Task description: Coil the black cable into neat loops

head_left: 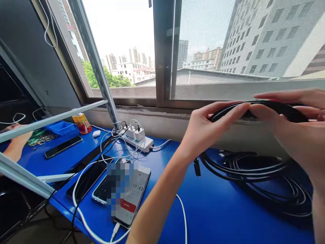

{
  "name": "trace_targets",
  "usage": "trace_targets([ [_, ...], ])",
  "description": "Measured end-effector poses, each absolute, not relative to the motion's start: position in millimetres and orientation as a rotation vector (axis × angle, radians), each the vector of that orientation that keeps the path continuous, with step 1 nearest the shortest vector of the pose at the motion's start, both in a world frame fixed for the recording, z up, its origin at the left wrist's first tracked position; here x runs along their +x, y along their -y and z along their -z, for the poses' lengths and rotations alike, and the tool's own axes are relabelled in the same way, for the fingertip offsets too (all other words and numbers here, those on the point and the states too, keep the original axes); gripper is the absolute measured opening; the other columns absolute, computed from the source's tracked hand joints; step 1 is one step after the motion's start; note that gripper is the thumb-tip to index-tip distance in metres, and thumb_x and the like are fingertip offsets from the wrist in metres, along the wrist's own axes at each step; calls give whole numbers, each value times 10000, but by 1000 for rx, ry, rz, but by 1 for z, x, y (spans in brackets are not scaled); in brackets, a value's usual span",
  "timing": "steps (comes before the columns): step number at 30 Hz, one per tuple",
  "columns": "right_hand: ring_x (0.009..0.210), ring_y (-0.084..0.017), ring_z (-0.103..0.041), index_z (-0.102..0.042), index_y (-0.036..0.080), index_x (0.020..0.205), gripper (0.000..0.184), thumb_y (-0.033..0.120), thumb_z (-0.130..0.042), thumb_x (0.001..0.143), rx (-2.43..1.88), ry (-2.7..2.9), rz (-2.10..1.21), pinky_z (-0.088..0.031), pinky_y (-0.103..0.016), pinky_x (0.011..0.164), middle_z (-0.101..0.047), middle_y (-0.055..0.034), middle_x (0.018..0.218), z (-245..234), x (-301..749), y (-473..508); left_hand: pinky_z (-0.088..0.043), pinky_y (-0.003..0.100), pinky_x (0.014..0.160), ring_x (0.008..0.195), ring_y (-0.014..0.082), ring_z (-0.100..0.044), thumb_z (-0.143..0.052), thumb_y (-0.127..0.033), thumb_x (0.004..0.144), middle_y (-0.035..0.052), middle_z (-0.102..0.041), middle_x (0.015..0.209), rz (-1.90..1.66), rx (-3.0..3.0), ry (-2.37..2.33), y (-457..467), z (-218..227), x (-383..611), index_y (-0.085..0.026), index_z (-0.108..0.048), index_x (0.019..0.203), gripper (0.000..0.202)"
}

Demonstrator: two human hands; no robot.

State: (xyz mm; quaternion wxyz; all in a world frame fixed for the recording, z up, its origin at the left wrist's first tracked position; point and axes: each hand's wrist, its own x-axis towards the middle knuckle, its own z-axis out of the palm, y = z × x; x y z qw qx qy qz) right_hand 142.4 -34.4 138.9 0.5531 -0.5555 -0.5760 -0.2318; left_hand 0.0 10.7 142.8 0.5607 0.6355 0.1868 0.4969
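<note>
A coiled black cable (286, 110) is held up in front of the window sill. My left hand (213, 118) grips its left side, thumb on the near side. On the right, my right hand (286, 125) is closed around the same coil, with the two thumbs meeting near its middle. Below my left wrist hangs a black cable connector (196, 167); I cannot tell which cable it belongs to. More coiled black cables (274, 193) lie on the blue table (215, 210) under my right hand.
Left of my arm lie a phone with a lit screen (137, 189) and other phones. A white power strip (146, 145) carries chargers and tangled cords. A metal frame post (99, 57) rises at left. Beyond are a blue tray (62, 128) and another person's arm (15, 144).
</note>
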Motion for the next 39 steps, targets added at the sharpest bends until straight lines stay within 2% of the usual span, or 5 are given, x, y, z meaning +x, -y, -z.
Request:
trace_targets([
  [13,358,-53,-331,-373,163,427,691,762,-597,689,-1336,1344,-364,-249,-205,384,-373,-7,384,-143,128,40,-190,148,407,390,4,-278,-681,-295,815,-129,-342,423,-1060,1583,-549,-14,-159,-27,-152,-628,1117,338],
  [21,537,-62,-543,-643,263,1137,473,581,-652,787,-1083,1648,117,-371,-153,386,-634,-48,1066,-137,125,45,-165,137,398,361,2,-238,-650,-344,847,-139,-340,397,-968,1505,-527,-5,-160,-33,-116,-535,1256,482],
  [26,553,-77,-520,-689,300,1000,204,438,-627,863,-977,1694,335,-393,-174,443,-635,-2,854,-130,123,41,-178,145,383,341,20,-265,-593,-383,882,-128,-384,428,-881,1455,-525,4,-157,-37,-139,-455,1318,518],
  [34,444,-58,-390,-629,180,912,838,837,-656,391,-1342,1214,-403,-285,-204,364,-531,-25,756,-99,107,-3,-490,302,800,949,191,-599,-503,-542,850,91,-611,1136,-969,1774,-1146,34,-129,-90,-233,-422,1348,592],
  [39,439,-92,-460,-604,153,899,795,745,-647,371,-1475,1039,-481,-280,-204,355,-517,-23,713,-55,108,-32,-530,291,692,950,205,-588,-437,-485,876,64,-633,1081,-1271,1574,-1477,73,-77,-141,-255,-567,1174,399],
])
